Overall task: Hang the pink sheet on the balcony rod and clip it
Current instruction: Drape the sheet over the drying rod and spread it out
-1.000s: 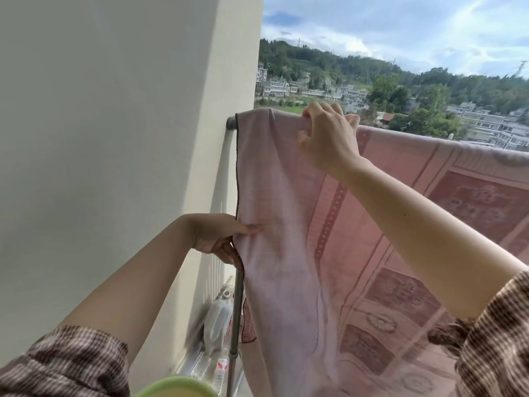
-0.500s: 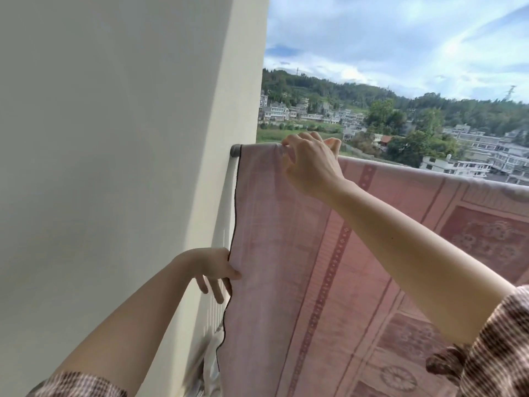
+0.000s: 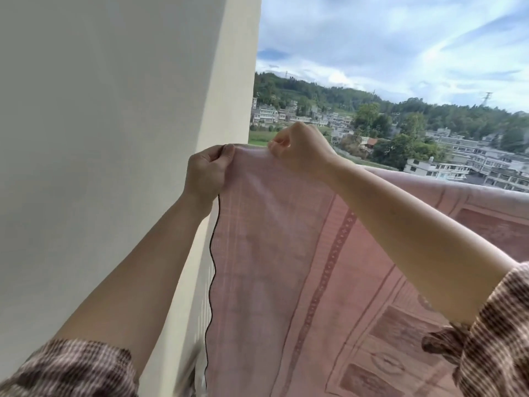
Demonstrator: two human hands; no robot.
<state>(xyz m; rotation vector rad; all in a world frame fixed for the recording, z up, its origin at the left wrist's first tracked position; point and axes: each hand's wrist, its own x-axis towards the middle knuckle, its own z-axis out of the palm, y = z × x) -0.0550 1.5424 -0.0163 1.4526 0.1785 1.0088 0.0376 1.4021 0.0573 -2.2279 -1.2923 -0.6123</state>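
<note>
The pink sheet [image 3: 274, 253], printed with darker red borders and panels, hangs over the balcony rod, which is hidden under the cloth. Its dark-stitched left edge runs down beside the wall. My left hand [image 3: 207, 174] pinches the sheet's top left corner at the fold. My right hand [image 3: 300, 150] grips the top fold a short way to the right of it. Between the two hands the cloth is pulled taut. No clip is visible.
A cream wall and pillar [image 3: 226, 81] stand close on the left, right beside the sheet's edge. Beyond the rod lies open air, with distant houses [image 3: 458, 164] and wooded hills. My checked sleeves show at the bottom corners.
My left hand has risen from the sheet's side edge up to the top corner and taken hold there. The right hand has stayed on the top fold. The view has tilted upward.
</note>
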